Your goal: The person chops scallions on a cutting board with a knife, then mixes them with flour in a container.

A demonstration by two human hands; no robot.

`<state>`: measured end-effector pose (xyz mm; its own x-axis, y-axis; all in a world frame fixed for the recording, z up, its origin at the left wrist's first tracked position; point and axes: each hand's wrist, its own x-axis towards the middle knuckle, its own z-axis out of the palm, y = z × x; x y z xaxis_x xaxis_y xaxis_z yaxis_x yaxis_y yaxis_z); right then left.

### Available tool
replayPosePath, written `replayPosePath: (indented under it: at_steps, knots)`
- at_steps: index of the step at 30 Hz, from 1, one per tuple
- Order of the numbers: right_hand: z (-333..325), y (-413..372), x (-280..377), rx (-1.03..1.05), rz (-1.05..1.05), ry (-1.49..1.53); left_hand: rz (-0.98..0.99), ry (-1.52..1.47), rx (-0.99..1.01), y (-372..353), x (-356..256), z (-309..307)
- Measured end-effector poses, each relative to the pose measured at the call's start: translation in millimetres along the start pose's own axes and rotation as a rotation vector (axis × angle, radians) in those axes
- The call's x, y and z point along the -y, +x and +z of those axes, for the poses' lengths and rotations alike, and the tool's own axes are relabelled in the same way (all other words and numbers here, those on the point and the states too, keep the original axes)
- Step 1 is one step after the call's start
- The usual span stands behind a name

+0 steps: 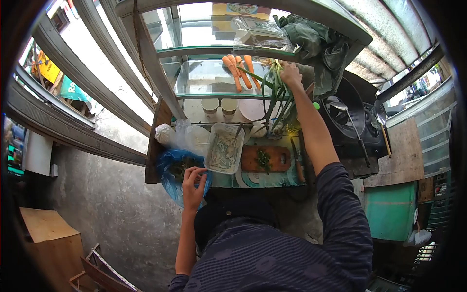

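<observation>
My right hand (291, 75) is reached up to the glass shelf, its fingers closed round a bunch of green onions (275, 87) whose long leaves hang down over the shelf edge. Beside the bunch on the shelf lie several carrots (236, 70). My left hand (193, 186) is at the rim of a blue plastic bag (169, 168) with dark green scraps in it; its fingers are loosely bent and apart, with nothing visible in them. Chopped greens (263, 159) lie on a wooden cutting board (279, 159). To its right is a knife (297, 163).
A white plastic tub (237, 165) with a pale mixture stands between bag and board. Two cups (210, 106) are behind it. On the right, a black wok (340, 114) with ladles sits on a stove (367, 151). A wooden post (160, 63) rises at the left.
</observation>
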<state>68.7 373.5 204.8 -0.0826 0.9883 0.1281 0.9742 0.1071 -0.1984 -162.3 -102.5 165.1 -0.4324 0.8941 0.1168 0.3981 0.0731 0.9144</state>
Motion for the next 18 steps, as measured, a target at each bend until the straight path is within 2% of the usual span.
replayPosePath:
  at_steps: [2,5,6,7,8,10,12,13,14,18]
  knots:
    - [4,8,7,-0.068,-0.06,0.033,-0.037,0.017,-0.035,-9,11,-9]
    - [29,48,19,-0.1,-0.368,-0.025,-0.134,0.043,-0.055,-28,15,-18]
    - [17,39,32,-0.152,-0.407,0.0,-0.161,0.052,-0.055,-26,16,-21]
    - [15,46,37,-0.089,-0.374,-0.119,-0.169,0.052,-0.059,-23,17,-23]
    - [31,61,29,-0.233,-0.491,0.088,-0.19,0.051,-0.058,-25,15,-23]
    - [65,86,9,-0.248,-0.621,0.748,-0.225,0.04,-0.078,-31,12,-21]
    - [113,133,-38,-0.448,-0.695,0.276,-0.236,0.022,-0.105,-31,12,-16]
    - [114,130,-34,-0.416,-0.621,0.16,-0.258,0.002,-0.113,-32,11,-12]
    - [110,128,-32,-0.376,-0.567,0.082,-0.283,-0.019,-0.119,-34,9,-8]
    - [75,108,-19,-0.268,-0.479,0.091,-0.298,-0.019,-0.15,-44,15,5]
